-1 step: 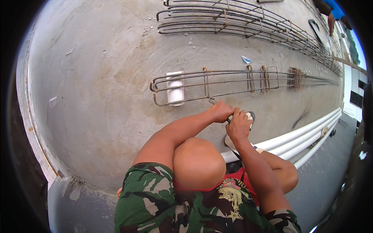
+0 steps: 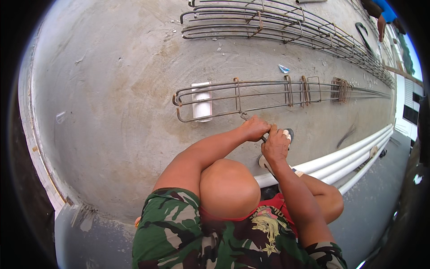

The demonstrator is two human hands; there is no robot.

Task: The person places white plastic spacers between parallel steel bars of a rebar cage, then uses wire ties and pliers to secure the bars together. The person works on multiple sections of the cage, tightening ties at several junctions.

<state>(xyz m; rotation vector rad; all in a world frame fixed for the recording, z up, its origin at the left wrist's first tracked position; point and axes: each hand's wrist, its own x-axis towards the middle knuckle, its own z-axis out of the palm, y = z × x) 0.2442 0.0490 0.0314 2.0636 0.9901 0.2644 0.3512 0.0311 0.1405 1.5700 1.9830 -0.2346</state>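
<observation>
Two bare hands meet just below a long cage of steel bars (image 2: 268,96) lying flat on a concrete slab (image 2: 112,112). Its long axis runs left to right, with hooked bar ends pointing left and the far end tapering away to the right. One white block (image 2: 201,101) props it near the left end. Curled shut, the left hand (image 2: 255,127) touches the lowest bar. Beside it, the right hand (image 2: 276,145) grips a small dark tool (image 2: 264,138). White pipes (image 2: 354,159) lie along the slab's right edge. Another, longer cage (image 2: 277,24) lies beyond.
</observation>
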